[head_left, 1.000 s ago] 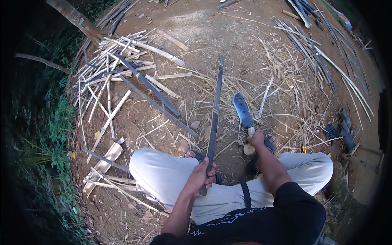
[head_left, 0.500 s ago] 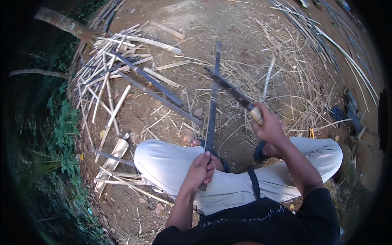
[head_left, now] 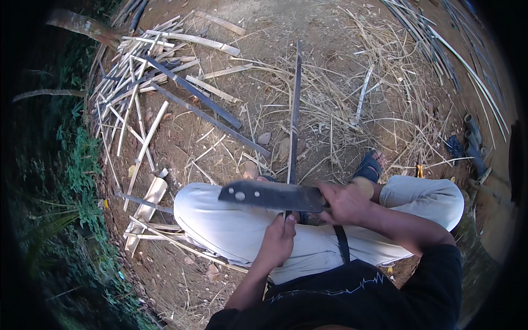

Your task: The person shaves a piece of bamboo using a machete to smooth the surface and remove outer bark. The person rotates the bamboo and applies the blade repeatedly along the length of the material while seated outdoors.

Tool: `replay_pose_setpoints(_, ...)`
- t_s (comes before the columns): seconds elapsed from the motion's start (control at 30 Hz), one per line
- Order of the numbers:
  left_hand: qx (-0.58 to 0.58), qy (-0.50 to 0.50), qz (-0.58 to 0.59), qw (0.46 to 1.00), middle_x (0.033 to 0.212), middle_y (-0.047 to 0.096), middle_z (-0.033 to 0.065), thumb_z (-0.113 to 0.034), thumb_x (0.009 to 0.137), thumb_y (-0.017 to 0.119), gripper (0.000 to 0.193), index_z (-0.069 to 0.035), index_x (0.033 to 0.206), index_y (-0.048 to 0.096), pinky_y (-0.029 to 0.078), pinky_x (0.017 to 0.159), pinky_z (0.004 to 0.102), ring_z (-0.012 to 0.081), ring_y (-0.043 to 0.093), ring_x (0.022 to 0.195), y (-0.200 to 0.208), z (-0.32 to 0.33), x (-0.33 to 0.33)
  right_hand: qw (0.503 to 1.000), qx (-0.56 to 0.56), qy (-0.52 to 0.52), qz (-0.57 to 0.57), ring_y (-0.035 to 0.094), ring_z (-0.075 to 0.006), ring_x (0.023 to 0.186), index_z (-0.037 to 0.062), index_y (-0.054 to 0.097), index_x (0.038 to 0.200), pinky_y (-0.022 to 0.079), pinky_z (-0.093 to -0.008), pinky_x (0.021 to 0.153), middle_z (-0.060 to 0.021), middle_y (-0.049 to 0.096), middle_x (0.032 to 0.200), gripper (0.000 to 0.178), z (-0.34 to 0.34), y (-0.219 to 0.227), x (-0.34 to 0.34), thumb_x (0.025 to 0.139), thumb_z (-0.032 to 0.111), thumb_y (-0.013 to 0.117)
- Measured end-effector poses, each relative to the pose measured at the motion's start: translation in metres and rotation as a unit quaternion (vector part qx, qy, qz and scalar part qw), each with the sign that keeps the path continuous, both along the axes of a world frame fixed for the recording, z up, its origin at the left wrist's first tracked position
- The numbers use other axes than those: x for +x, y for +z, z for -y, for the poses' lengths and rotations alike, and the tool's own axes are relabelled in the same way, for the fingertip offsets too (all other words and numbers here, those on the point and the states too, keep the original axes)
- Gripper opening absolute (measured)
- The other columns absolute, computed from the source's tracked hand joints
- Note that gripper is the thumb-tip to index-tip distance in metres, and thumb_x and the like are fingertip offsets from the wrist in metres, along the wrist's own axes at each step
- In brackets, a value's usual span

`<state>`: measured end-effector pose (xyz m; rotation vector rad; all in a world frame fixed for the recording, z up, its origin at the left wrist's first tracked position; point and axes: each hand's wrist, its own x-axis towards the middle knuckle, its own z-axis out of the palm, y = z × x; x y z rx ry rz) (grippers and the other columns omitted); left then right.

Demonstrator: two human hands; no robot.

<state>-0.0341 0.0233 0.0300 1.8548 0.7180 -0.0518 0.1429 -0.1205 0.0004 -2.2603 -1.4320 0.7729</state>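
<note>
My left hand (head_left: 279, 238) is closed round the near end of a long dark bamboo strip (head_left: 296, 115), which points away from me between my feet. In my right hand (head_left: 347, 202) is a machete (head_left: 272, 196), gripped by its pale handle (head_left: 363, 187). Its broad dark blade has several holes near the tip and lies sideways across the strip, just beyond my left fingers. The blade hides part of the strip; whether its edge is touching or just above it I cannot tell.
Split bamboo pieces (head_left: 127, 82) lie heaped at the far left, beside green plants (head_left: 82, 165). Thin shavings (head_left: 330, 104) litter the ground ahead. Long dark poles (head_left: 421, 41) lie at the far right, with bamboo tubes (head_left: 474, 140) nearer. My sandalled foot (head_left: 369, 166) is beyond my right hand.
The machete has swung from pointing up and away to lying crosswise over the strip, pointing left. My right hand came down nearer my left. The strip has turned so its narrow side shows.
</note>
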Motion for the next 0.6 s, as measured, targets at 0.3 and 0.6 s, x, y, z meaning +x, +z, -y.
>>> replay_pose_setpoints(0.3, 0.023, -0.004, -0.062, 0.998, 0.067, 0.058, 0.0186, -0.023, 0.103, 0.043, 0.026, 0.000, 0.096, 0.054, 0.047, 0.060, 0.0450, 0.0367, 0.060, 0.063, 0.004, 0.018, -0.021, 0.998, -0.033, -0.048, 0.031, 0.069, -0.0352, 0.068, 0.0048, 0.056, 0.090, 0.056, -0.0474, 0.062, -0.0188, 0.068, 0.075, 0.028, -0.010, -0.022, 0.039, 0.079, 0.028, 0.067)
replay_pose_setpoints(0.6, -0.029, -0.013, -0.092, 0.995, 0.064, 0.055, 0.0167, -0.024, 0.104, 0.042, 0.027, -0.002, 0.093, 0.053, 0.045, 0.058, 0.0431, 0.0337, 0.058, 0.059, 0.021, 0.014, -0.035, 0.982, -0.093, -0.132, 0.094, 0.069, -0.0353, 0.070, 0.0030, 0.059, 0.095, 0.056, -0.0465, 0.064, -0.0174, 0.068, 0.077, 0.023, -0.014, -0.056, 0.117, 0.079, 0.018, 0.066)
